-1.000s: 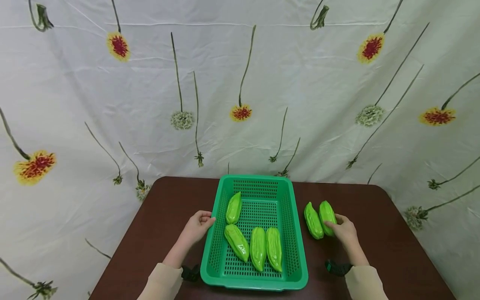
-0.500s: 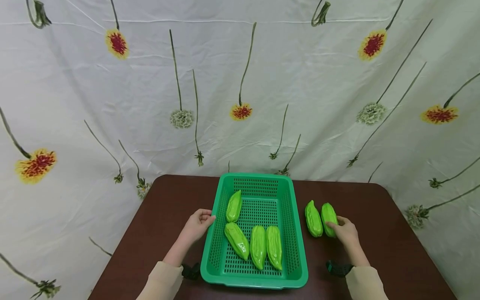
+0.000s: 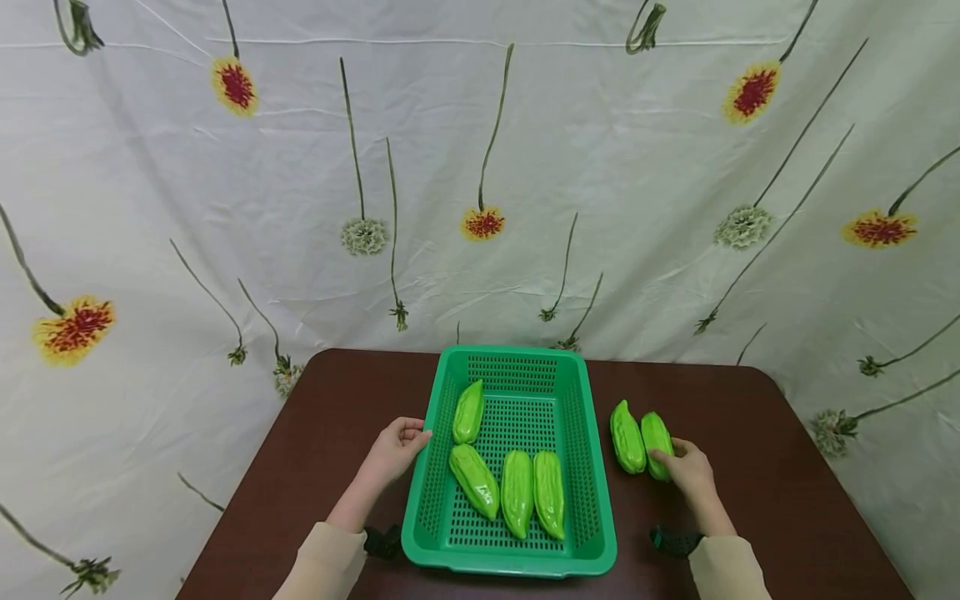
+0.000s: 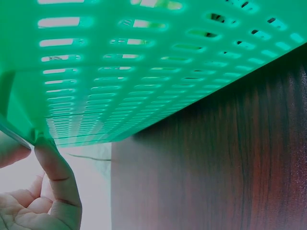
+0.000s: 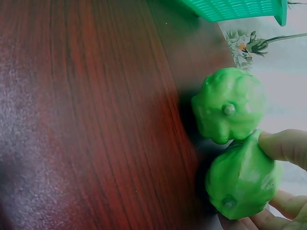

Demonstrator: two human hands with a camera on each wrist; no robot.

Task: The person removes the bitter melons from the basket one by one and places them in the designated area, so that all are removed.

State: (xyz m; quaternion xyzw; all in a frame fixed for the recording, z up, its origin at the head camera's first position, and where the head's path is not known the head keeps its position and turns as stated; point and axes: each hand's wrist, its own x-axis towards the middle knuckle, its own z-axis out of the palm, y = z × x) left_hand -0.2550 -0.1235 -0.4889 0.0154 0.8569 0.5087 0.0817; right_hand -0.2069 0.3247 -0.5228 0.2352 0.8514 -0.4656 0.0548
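My left hand (image 3: pixel 393 454) holds the left rim of a green plastic basket (image 3: pixel 510 565); the left wrist view shows thumb and index finger (image 4: pixel 57 177) pinching that rim. Several light-green bitter melons (image 3: pixel 517 494) lie in the basket, most of them toward the near side and one farther back on the left. Right of the basket, two more lie on the table. My right hand (image 3: pixel 690 471) grips the right-hand bitter melon (image 5: pixel 242 179), thumb on one side and fingers on the other. Just to its left is the second bitter melon (image 5: pixel 228 105), apparently touching it at one end.
The basket stands on a dark brown wood-grain table (image 3: pixel 757 467) with rounded far corners. Behind the table hangs a white cloth (image 3: pixel 300 167) printed with flowers. A dark band (image 3: pixel 675 542) sits at the right wrist, another at the left.
The bitter melon in my right hand has shifted a little toward me, its far tip now lower than its neighbour's. My left hand and the basket have stayed in place.
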